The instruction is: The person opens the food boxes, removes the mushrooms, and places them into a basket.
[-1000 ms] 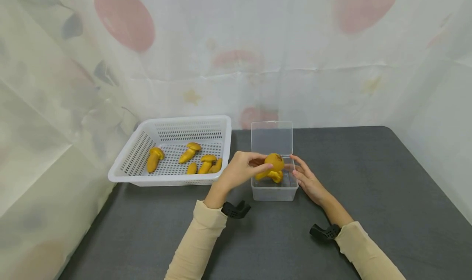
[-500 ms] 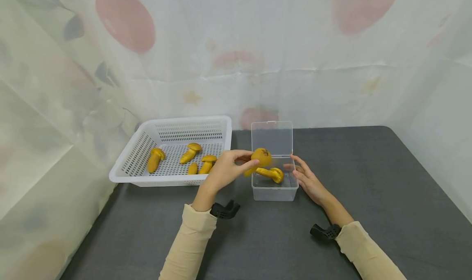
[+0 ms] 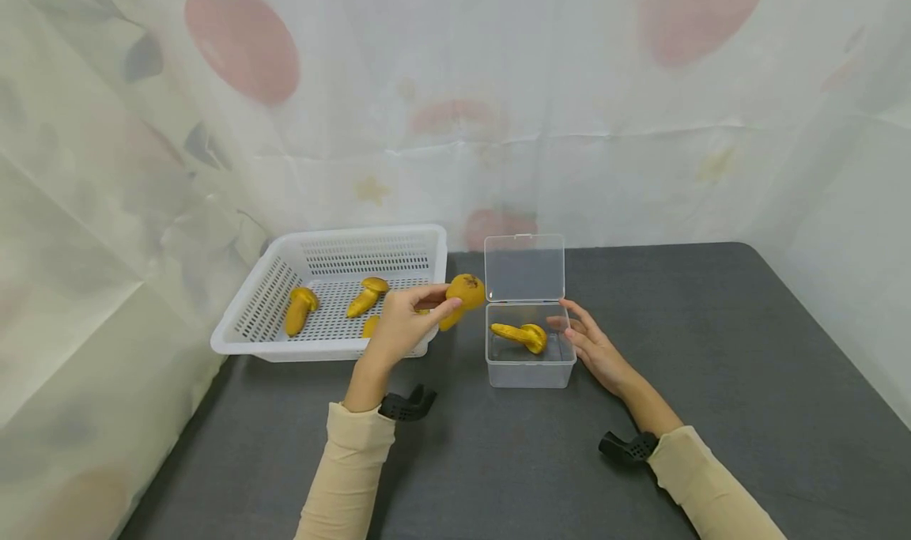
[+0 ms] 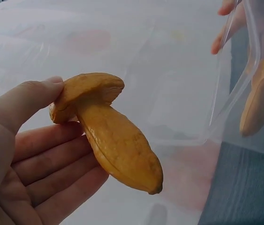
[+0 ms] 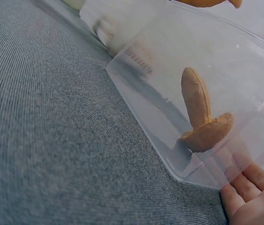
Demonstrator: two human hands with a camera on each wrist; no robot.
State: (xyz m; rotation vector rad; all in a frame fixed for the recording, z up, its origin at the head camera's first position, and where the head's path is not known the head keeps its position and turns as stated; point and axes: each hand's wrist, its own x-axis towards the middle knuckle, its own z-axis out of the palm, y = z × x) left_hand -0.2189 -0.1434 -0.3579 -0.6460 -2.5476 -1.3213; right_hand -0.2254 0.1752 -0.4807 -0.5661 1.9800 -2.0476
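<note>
My left hand [image 3: 400,328] pinches a yellow-brown mushroom [image 3: 466,290] by its cap, between thumb and fingers. In the left wrist view the stem of this mushroom [image 4: 120,145] points down and to the right, away from the palm. It is held up between the white basket and a clear plastic box [image 3: 530,375]. The box's hinged lid [image 3: 525,268] stands up at the back. Another yellow mushroom [image 3: 525,336] lies on its side in the box. My right hand [image 3: 601,356] rests against the box's right wall with relaxed fingers, as the right wrist view [image 5: 251,187] also has it.
A white slotted basket [image 3: 235,345] stands to the left of the box. One mushroom [image 3: 300,311] lies at its left side and another mushroom [image 3: 367,296] in its middle; my left hand hides part of its right end. A printed curtain [image 3: 605,129] hangs behind the dark table [image 3: 697,334].
My left hand has moved left with the mushroom, from over the clear box to beside the basket's right end. The mushroom in the box now shows fully. My right hand has stayed put.
</note>
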